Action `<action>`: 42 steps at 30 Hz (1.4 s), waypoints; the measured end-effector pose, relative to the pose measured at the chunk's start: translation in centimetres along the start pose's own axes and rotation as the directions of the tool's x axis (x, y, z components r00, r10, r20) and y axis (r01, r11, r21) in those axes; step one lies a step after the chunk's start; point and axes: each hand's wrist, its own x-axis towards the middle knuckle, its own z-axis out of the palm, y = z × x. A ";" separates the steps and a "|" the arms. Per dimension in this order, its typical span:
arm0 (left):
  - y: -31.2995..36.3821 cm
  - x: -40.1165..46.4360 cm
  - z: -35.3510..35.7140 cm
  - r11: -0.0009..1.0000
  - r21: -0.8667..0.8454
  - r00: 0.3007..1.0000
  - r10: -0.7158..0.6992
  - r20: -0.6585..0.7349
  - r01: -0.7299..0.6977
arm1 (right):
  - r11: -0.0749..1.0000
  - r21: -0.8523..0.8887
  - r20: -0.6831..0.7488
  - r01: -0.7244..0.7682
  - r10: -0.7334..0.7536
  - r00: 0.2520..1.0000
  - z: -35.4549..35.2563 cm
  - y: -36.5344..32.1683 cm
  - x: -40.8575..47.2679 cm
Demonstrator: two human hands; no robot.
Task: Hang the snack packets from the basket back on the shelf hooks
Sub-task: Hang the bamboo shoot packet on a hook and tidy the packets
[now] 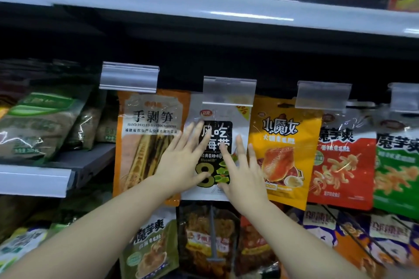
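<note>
A white snack packet (240,118) with a black label hangs on a shelf hook under a clear price-tag holder (229,90). My left hand (183,161) lies flat on the packet's left side, fingers straight and spread. My right hand (242,172) presses flat on its lower right part, fingers straight. Beside it on the left hangs an orange bamboo-shoot packet (145,140), and on the right a yellow packet (285,149). The basket is out of view.
Red (342,165) and green (396,172) packets hang further right. More packets hang in the row below (208,240). A side shelf (36,176) at left carries green bags. A white shelf edge (204,9) runs overhead.
</note>
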 end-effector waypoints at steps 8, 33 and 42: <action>1.2 -1.1 -0.8 0.992 -0.013 0.981 0.120 -0.150 -0.124 | 0.997 -0.072 -0.022 -0.013 0.012 1.000 0.4 1.0 -2.3; 14.3 11.4 -7.1 0.993 0.086 0.995 -0.082 0.051 0.078 | 0.983 -0.168 -0.020 0.079 -0.084 0.996 -10.1 14.9 3.3; 14.2 11.9 -8.3 0.979 0.200 0.998 -0.052 0.042 0.043 | 0.984 -0.140 0.024 0.110 -0.108 0.994 -8.9 15.5 3.8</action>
